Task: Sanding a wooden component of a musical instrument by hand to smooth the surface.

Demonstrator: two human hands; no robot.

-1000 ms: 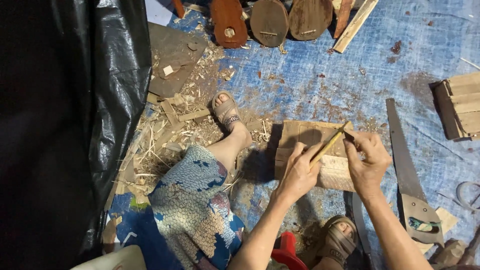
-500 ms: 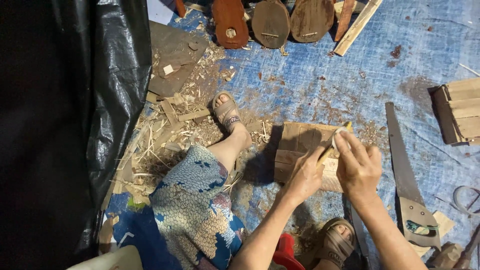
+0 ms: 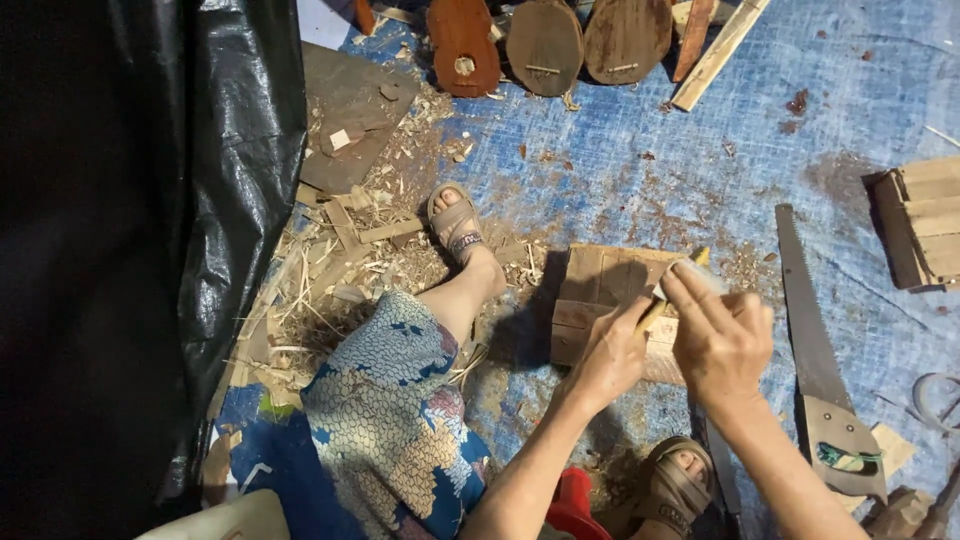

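Sitting low on a blue tarp (image 3: pixel 640 160), the person works over a small wooden block (image 3: pixel 600 290) that lies between two sandalled feet. The near foot (image 3: pixel 680 480) shows at the bottom edge, beside a red object (image 3: pixel 572 495) that is partly hidden. A patterned blue garment (image 3: pixel 385 420) covers the bent leg on the left.

The left hand (image 3: pixel 612 352) has its fingers closed around the lower end of a thin yellowish stick (image 3: pixel 660 305), which slants up and to the right across the block. The right hand (image 3: pixel 722 335) lies over the stick's upper part, its fingers pressed together and pinching something small and pale against the stick; what that piece is cannot be made out. The stick's tip pokes out beyond the right hand's fingers, above the far edge of the block.

Just right of the hands a handsaw (image 3: pixel 812 340) lies flat on the tarp, blade pointing away and handle near. Further right a slatted wooden box (image 3: pixel 925 220) sits at the frame edge. Left of the block, the far foot (image 3: pixel 457 222) rests among a heap of wood shavings (image 3: pixel 330 270). Black plastic sheeting (image 3: pixel 150 250) fills the left side. At the far end, three rounded brown wooden bodies (image 3: pixel 545 45) lie in a row beside a pale wooden strip (image 3: pixel 720 50).
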